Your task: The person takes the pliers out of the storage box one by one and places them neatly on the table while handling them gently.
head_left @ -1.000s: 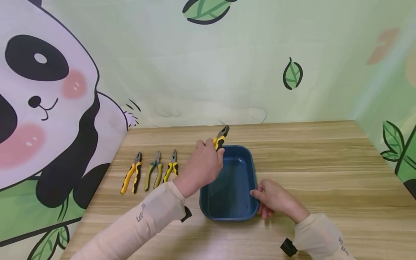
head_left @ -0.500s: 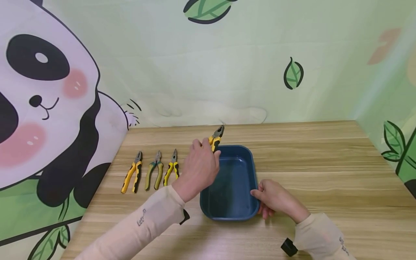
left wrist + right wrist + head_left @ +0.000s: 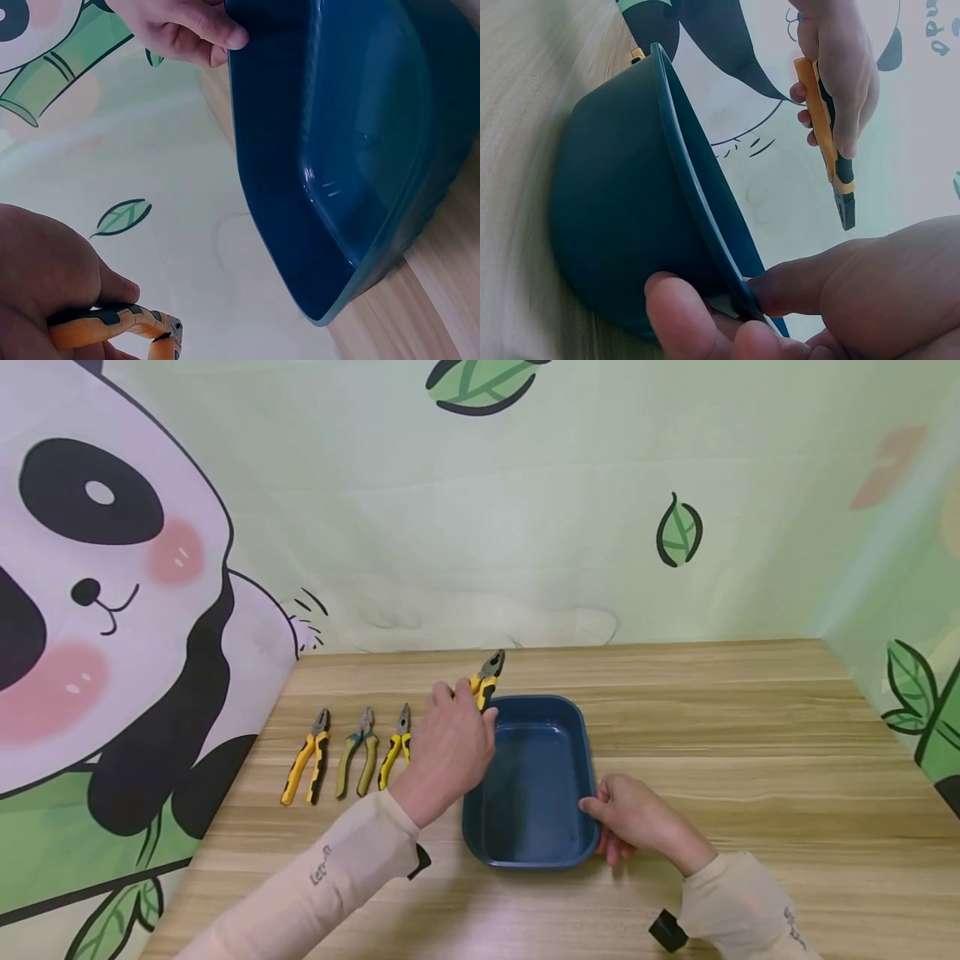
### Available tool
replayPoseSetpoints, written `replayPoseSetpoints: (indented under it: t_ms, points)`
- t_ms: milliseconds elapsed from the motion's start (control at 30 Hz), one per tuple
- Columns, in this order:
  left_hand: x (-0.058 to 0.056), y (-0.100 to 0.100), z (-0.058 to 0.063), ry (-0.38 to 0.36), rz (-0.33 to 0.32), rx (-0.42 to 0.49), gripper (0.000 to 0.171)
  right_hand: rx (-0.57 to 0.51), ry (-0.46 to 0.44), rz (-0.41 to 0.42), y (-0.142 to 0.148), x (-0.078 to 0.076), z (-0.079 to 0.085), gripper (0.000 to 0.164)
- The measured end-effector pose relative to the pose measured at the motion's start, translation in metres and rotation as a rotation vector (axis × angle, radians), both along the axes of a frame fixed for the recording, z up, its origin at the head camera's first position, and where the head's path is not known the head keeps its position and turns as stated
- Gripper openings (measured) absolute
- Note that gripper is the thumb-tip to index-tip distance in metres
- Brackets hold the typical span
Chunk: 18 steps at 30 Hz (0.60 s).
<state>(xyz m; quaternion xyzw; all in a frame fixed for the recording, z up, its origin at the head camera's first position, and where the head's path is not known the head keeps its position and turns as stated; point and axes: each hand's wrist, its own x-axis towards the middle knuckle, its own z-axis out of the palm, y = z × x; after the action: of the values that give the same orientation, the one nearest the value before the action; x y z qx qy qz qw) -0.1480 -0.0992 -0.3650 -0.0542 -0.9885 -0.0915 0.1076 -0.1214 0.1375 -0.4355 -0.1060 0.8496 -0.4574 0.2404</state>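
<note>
My left hand (image 3: 450,743) grips yellow-and-black combination pliers (image 3: 487,681) by the handles, raised over the upper left rim of a blue plastic bin (image 3: 532,793). The grey jaws point up and away. In the right wrist view the pliers (image 3: 829,127) hang clear of the bin, their handles partly hidden by the fingers. On the bin's right side my right hand (image 3: 633,814) pinches the rim, thumb over the edge and fingers against the outer wall (image 3: 615,202). The inside of the bin shows only its bare floor.
Left of the bin, three pliers lie in a row on the wooden table (image 3: 720,727): yellow-and-black ones (image 3: 307,758), olive-handled ones (image 3: 357,756) and long-nose ones (image 3: 397,747), whose handles my left arm partly covers. A panda-print cloth (image 3: 450,527) backs the table.
My left hand has moved left with the pliers, from over the bin toward its left edge. The right hand and the bin have stayed in place.
</note>
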Motion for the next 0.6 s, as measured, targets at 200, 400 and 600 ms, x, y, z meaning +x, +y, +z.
replayPoseSetpoints:
  t_ms: [200, 400, 600]
  points:
    - [-0.001, -0.005, 0.001, 0.022, 0.032, -0.015, 0.050, -0.003, -0.001, -0.003, 0.000, 0.000, -0.001, 0.031]
    - [-0.004, -0.011, 0.004, 0.033, 0.072, 0.011, 0.050, -0.011, -0.008, -0.005, 0.001, 0.000, -0.002, 0.030]
    - [-0.006, -0.021, 0.003, -0.004, 0.097, 0.045, 0.050, -0.003, -0.003, 0.009, 0.001, 0.000, -0.002, 0.030]
